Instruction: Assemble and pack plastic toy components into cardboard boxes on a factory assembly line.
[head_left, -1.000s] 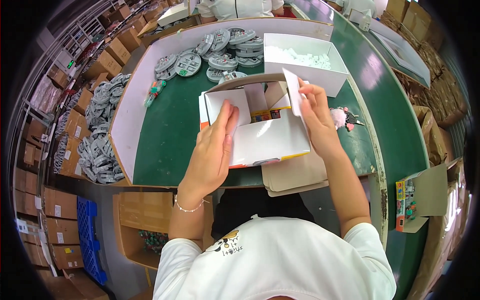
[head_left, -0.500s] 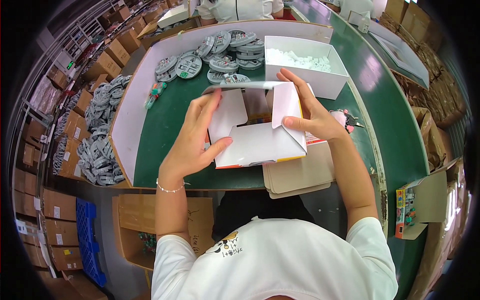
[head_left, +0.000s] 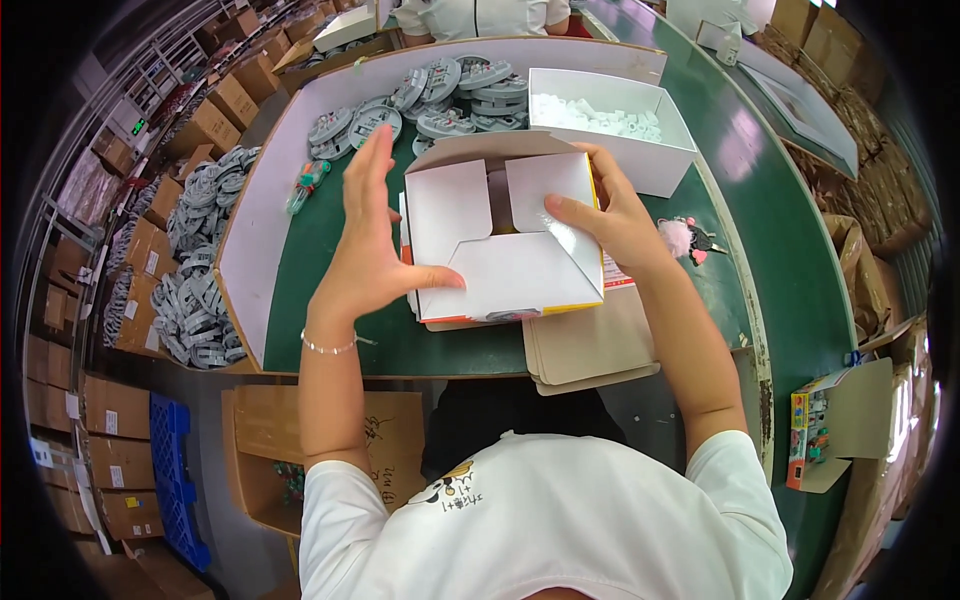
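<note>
A cardboard box (head_left: 510, 268) with white inner flaps and coloured outer sides sits in front of me above the green tabletop. Its two side flaps and front flap lie folded inward with a dark gap between them, while the back flap stands up. My right hand (head_left: 622, 218) grips the right side, thumb on the right flap and fingers behind. On the left, my left hand (head_left: 365, 245) is open, its fingers stretched upward beside the box and its thumb over the front flap. Flat cardboard sheets (head_left: 590, 345) lie partly beneath the box at the right.
Grey round plastic discs (head_left: 440, 85) pile up at the back, near a white carton (head_left: 640, 165) of small white pieces. A green-and-orange toy (head_left: 308, 182) lies left; keys with a pink pompom (head_left: 678, 238) lie right. An open carton (head_left: 330, 440) stands below the table edge.
The right flap has gone down flat and the box sits slightly further left and more level. My left hand has let go of the left side and spread its fingers.
</note>
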